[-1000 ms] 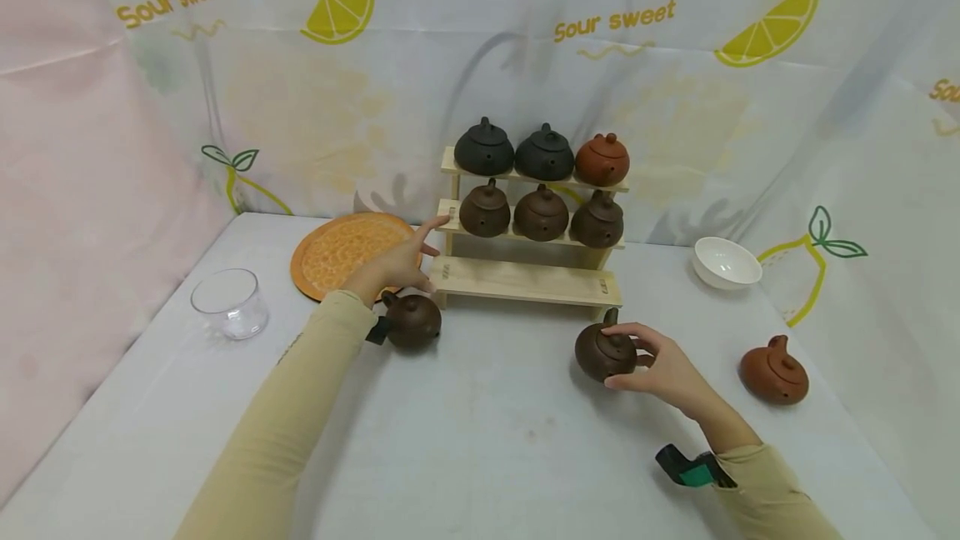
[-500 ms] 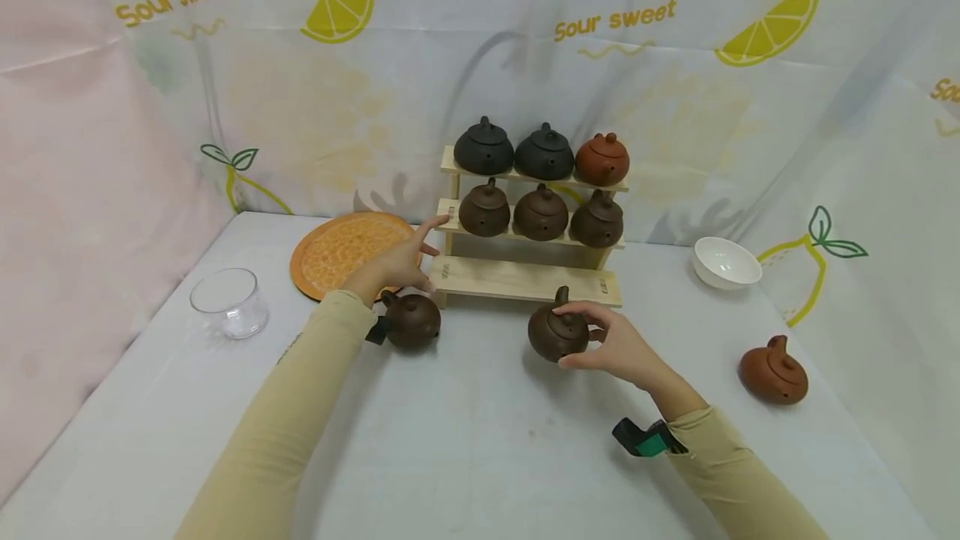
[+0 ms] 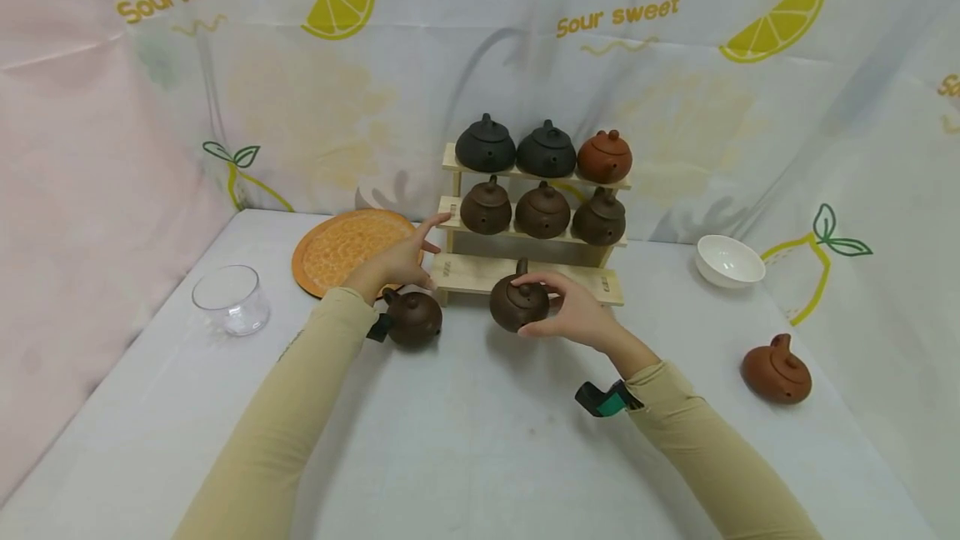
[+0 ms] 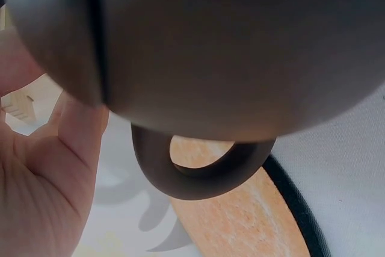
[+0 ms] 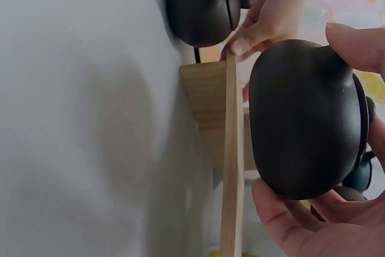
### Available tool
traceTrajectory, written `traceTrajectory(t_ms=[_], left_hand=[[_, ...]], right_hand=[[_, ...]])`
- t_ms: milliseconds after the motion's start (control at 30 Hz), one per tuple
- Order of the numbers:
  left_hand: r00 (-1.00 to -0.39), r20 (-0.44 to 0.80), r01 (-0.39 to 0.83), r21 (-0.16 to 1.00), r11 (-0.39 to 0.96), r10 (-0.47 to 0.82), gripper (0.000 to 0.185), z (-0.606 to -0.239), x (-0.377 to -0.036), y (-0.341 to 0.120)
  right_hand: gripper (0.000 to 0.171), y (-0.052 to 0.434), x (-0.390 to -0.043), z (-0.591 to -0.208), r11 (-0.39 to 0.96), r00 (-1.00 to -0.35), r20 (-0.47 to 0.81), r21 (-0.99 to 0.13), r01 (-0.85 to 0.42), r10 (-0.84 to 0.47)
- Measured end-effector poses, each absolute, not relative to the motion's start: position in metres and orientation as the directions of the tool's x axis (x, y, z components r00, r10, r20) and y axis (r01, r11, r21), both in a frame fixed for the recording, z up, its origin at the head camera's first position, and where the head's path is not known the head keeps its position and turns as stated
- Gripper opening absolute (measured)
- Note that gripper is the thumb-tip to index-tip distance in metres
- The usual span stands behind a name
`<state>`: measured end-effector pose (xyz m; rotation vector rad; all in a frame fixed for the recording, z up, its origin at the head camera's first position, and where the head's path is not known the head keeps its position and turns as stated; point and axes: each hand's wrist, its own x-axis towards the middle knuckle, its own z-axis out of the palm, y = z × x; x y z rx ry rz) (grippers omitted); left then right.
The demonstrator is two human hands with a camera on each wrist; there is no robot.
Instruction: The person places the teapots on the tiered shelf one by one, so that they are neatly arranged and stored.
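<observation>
One item: dark brown teapot (image 3: 518, 304), hard clay, likely fragile, smooth.
Right hand (image 3: 573, 313): grip curled round its body, above desk (image 3: 480, 440).
Left hand (image 3: 397, 261): fingers straight, against wooden rack (image 3: 525, 277).
Best hold: body.

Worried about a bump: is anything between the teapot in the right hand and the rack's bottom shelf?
Nothing visible: the bottom shelf looks bare, and the held teapot in the right hand is just at its front edge.
</observation>
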<state>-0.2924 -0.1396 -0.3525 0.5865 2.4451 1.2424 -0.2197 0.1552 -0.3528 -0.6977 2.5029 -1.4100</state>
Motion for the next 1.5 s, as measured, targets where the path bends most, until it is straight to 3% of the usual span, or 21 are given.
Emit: traceTrajectory(t_ms=[700,1200,1500], left_hand=[[-0.862,-0.137,0.193,0.802,0.566,0.488,0.112,-0.347,-0.29,-0.132],[-0.863,-0.144,0.187,0.8,0.57,0.485,0.112,-0.347,-0.289,-0.134],[-0.839,-0.118,0.217,0.822,0.526,0.532,0.11,-0.349,-0.29,-0.144]], right_hand=[[0.062,0.109,-0.267,-0.356,0.428,-0.884,0.02,-0.87,-0.246,-0.467],[0.065,0.104,-0.252,-0.363,0.309,-0.899,0.176,-0.898,-0.313,-0.401],[0.043,0.103,-0.224,-0.375,0.225,-0.898,0.36,-0.881,-0.417,-0.254]])
